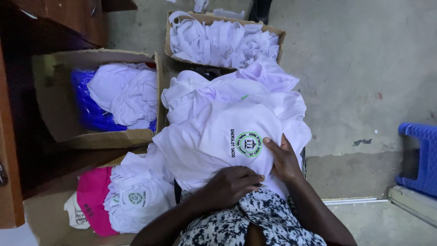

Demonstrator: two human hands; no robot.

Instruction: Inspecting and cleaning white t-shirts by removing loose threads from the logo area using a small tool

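Garment workshop, cartons of white shirts, concrete floor

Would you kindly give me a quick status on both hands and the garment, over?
Left hand flat on white shirt, fingers curled at its near edge. Right hand pressing beside the green round emblem. Shirt tops a white pile on the lap; cardboard boxes alongside.

1. A brown cardboard box of white cloth strips stands on the grey concrete floor.
2. An open cardboard box holds white garments over blue plastic.
3. A pink folded cloth lies beside stacked white shirts.
4. A blue plastic stool stands at the right.
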